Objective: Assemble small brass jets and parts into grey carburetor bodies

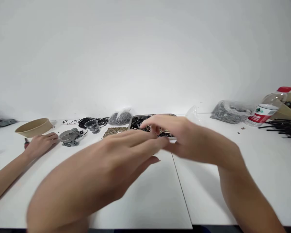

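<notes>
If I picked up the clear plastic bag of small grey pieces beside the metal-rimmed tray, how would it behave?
The clear plastic bag would probably sag, since its film looks thin and crinkled. It may feel heavy for its size, being bulged out with small grey pieces, which would likely shift.

Left hand (pixel 106 161) blurred, right hand (pixel 184 139) too, fingertips' grip hidden, part of the metal tray (pixel 130 122) covered; black rods (pixel 283 125) cut off at three o'clock!

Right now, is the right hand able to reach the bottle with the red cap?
Probably yes: only bare table shows between the right hand and the bottle, though reach is uncertain.
</notes>
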Demonstrator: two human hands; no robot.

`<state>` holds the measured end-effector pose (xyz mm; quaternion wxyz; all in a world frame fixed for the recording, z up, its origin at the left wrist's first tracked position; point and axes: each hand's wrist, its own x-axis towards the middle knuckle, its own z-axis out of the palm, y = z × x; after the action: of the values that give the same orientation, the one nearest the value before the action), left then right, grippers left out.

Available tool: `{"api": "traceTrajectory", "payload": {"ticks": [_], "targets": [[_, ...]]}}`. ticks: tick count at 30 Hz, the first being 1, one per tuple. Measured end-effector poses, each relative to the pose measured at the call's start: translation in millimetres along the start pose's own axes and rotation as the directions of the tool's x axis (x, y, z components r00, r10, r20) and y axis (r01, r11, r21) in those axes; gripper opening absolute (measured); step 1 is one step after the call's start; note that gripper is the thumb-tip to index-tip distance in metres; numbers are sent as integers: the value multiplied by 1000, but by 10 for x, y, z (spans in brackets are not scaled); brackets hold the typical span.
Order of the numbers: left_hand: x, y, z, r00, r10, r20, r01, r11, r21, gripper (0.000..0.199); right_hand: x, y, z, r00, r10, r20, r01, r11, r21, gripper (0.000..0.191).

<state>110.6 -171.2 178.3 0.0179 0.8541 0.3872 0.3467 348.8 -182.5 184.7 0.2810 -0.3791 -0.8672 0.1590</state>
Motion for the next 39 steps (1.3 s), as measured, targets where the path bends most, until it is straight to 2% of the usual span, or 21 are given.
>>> {"api": "traceTrajectory", "payload": {"ticks": [2,4,7,11,14,16,17,19,21,24,27,30,33,34,36,39], "targets": [[11,130,-119,969,236,69,-236,972,0,33,-6,133,-121,983,152,-105,-162,983,-89,24],[7,166,-233,930,361,76,-364,930,40,40,-26,293,-244,946,250,-207,-281,950,-137,29],[-14,153,-293,918,386,92,-393,917,69,49,-67,561,-396,907,326,-266,-377,911,-169,32],[-18,108,-280,915,397,72,-398,917,7,49,-47,961,-422,875,434,-214,-469,870,-156,37],[2,89,-320,929,367,42,-369,929,39,43,73,1313,-197,876,458,-152,-478,866,-148,44],[16,92,-351,940,339,43,-341,938,61,39,171,1572,72,877,447,-176,-479,842,-250,50],[22,97,-361,943,331,44,-333,941,61,39,213,1702,227,862,473,-183,-508,795,-332,55],[31,109,-365,940,339,45,-341,939,53,38,269,1953,534,841,509,-186,-540,757,-368,66],[33,117,-363,937,347,38,-349,935,71,36,282,2171,781,823,550,-143,-558,735,-384,68],[24,111,-371,952,305,17,-304,943,132,32,257,2402,970,797,603,-46,-566,718,-404,69],[37,85,-395,959,285,-5,-278,940,195,29,236,2506,994,783,622,-6,-567,709,-420,71],[86,36,-441,966,256,-16,-251,956,154,27,234,2516,976,773,634,14,-570,703,-426,71],[124,-28,-526,992,116,-52,-108,985,137,34,241,2482,970,768,640,20,-573,701,-425,71],[128,-51,-557,993,57,-106,-40,987,158,38,243,2468,969,768,640,19,-573,701,-425,71],[127,-109,-602,968,-24,-248,66,985,162,41,249,2439,966,768,640,19,-573,700,-426,71],[149,-297,-604,912,-70,-404,86,996,22,30,253,2409,957,767,642,22,-574,700,-425,71]]}}
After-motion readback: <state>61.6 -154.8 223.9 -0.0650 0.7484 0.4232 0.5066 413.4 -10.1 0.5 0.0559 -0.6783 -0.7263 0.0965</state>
